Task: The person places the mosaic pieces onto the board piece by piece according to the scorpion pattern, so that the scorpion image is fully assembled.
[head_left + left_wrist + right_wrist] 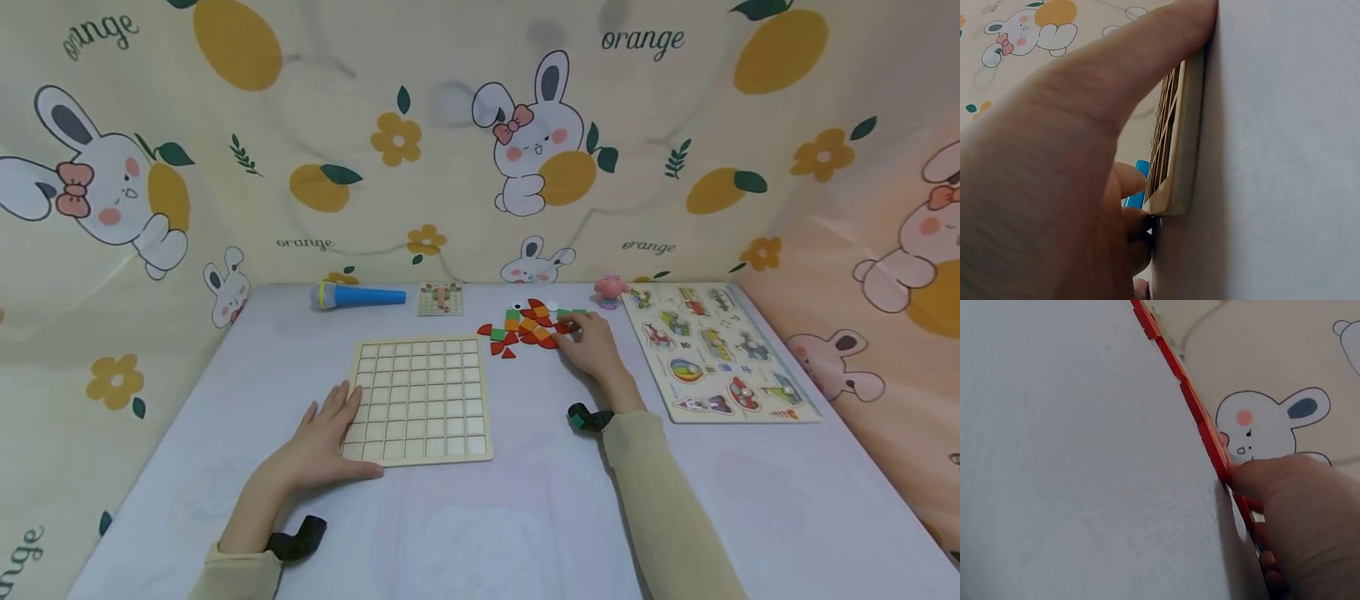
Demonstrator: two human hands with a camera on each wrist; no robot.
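A pale wooden grid board [424, 400] lies on the table, its square cells bare. My left hand [318, 442] rests at the board's near left corner, fingers spread along the left edge and thumb along the front edge. In the left wrist view, the thumb crosses in front of the board's side [1186, 144]. My right hand [592, 346] reaches to the right end of a loose pile of red, orange and green tiles [528, 325]. Its thumb [1254, 478] touches the edge of a red tile [1213, 450], with the other fingers partly hidden behind the thumb.
A blue toy microphone [367, 297] and a small pattern card [441, 298] lie along the back edge. A pink toy figure [611, 288] stands behind my right hand. To the right lies a picture puzzle board [712, 354]. Patterned cloth hangs behind the table.
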